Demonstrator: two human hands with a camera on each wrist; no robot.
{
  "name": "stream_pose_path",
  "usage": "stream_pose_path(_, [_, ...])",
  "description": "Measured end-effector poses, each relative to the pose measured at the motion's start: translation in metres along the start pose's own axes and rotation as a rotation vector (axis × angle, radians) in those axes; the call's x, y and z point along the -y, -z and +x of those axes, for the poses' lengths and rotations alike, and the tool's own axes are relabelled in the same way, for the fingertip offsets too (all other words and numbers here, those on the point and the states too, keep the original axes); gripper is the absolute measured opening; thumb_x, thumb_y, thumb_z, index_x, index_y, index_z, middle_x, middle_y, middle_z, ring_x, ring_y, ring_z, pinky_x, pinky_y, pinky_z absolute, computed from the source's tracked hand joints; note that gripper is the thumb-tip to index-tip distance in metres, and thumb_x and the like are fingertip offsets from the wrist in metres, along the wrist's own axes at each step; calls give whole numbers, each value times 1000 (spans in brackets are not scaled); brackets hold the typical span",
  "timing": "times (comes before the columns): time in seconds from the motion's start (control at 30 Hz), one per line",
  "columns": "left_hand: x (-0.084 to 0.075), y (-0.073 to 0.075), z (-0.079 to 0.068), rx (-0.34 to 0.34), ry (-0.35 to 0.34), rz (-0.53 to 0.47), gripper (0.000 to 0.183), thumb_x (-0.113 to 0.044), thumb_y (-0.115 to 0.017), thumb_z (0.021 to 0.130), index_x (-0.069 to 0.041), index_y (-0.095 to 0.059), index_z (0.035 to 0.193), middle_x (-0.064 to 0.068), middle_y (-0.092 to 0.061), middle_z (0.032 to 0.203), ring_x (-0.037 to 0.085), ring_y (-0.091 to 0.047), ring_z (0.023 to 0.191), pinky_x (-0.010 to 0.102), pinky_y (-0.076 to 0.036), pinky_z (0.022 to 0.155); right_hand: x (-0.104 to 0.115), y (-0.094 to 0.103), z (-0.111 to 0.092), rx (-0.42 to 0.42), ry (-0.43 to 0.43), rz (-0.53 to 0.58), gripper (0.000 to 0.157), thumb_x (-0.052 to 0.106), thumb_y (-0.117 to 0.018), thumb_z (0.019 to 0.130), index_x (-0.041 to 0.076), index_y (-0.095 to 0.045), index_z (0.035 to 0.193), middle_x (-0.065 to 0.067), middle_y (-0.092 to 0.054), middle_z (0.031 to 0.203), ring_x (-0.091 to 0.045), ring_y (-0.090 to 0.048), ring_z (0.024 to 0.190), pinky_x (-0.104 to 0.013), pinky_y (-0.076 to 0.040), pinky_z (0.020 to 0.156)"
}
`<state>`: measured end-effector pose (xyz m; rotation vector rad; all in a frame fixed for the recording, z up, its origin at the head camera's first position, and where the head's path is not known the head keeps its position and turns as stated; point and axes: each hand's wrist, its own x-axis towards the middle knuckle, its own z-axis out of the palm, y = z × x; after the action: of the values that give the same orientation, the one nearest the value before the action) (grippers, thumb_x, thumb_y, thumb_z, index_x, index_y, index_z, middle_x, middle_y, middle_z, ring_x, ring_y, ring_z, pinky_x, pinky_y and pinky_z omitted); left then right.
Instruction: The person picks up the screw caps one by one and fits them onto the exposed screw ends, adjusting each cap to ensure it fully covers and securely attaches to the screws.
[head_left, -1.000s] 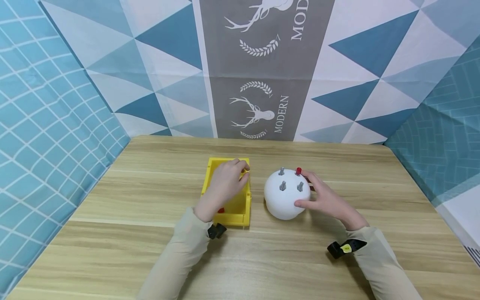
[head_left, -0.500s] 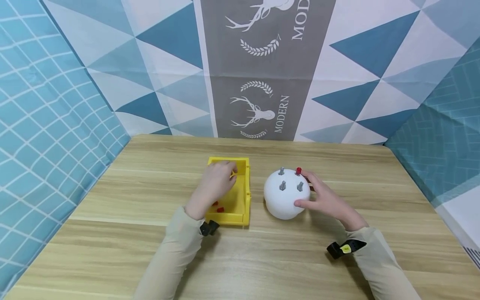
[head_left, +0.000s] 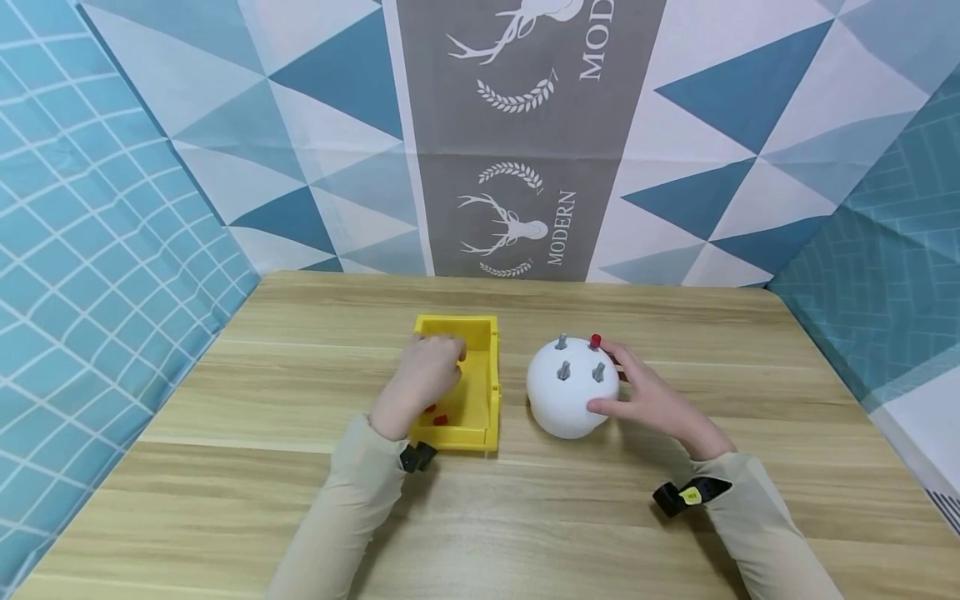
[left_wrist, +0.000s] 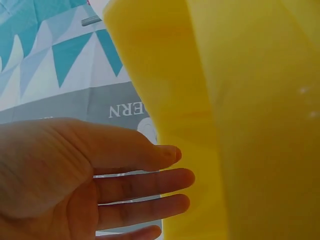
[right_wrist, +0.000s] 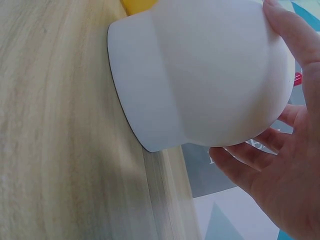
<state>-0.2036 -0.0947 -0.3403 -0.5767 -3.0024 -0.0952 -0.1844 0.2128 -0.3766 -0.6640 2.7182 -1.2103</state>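
My left hand (head_left: 426,371) is over the left side of the yellow box (head_left: 491,417). In the left wrist view, its fingers (left_wrist: 145,185) reach forward beside the yellow wall, and no held thing shows among them. Small red pieces (head_left: 440,420) lie near the box's front. Right of it, a white dome-shaped body (head_left: 562,412) rests on the table with several grey pegs (head_left: 565,371) on top and a red cap (head_left: 596,342) on one. My right hand (head_left: 645,396) holds the dome's right side, thumb near the front and fingers around the back.
Both stand on a wood-grain table (head_left: 570,517). A patterned cloth backdrop (head_left: 517,167) rises behind the far edge, and a blue tiled-pattern cloth (head_left: 112,292) hangs at the left. A narrow strip of table separates the box from the dome.
My left hand has moved left and slightly nearer me, from the box's right rim to its left side, uncovering more of the red pieces. The right hand and dome stay in place.
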Motion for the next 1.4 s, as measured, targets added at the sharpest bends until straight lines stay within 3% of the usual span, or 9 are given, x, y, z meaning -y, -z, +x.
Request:
stream_pose_path(0.3, [2, -3, -2, 147, -5, -2, 12, -4, -56, 84, -11, -63, 90, 1, -65, 85, 16, -55, 74, 38, -40, 79, 0, 0, 0, -1, 11, 13, 89, 37, -74, 73, 11, -22, 141, -13, -29, 140, -36, -38, 121, -55, -36, 96])
stream_pose_path(0.57, [1, -7, -5, 225, -74, 146, 13, 0, -52, 85, -9, -60, 81, 2, -56, 69, 15, -45, 63, 42, -39, 84, -1, 0, 1, 0, 3, 7, 90, 40, -73, 73, 12, -21, 141, -12, -28, 140, -36, -39, 121, -56, -36, 96])
stream_pose_path(0.77, [0, -9, -5, 246, -69, 155, 15, 3, -53, 82, -9, -61, 80, 2, -56, 69, 15, -45, 64, 39, -38, 81, -2, 0, 1, 4, -2, 5, 91, 40, -73, 73, 11, -21, 141, -13, -29, 140, -37, -39, 121, -56, -35, 96])
stream_pose_path(1.03, [-1, -12, -5, 279, -76, 104, 17, 6, -53, 79, -10, -59, 77, 1, -57, 70, 14, -47, 66, 42, -39, 89, -3, -1, 1, 5, -10, 9, 92, 41, -73, 73, 11, -20, 142, -13, -29, 140, -36, -38, 122, -56, -35, 97])
stream_pose_path(1.4, [-4, -18, -5, 246, -38, 211, 19, 3, -54, 82, -9, -59, 69, 3, -59, 70, 15, -46, 65, 39, -39, 85, -3, 0, 1, 2, -36, 4, 93, 42, -73, 72, 11, -20, 142, -13, -29, 141, -37, -38, 122, -57, -34, 97])
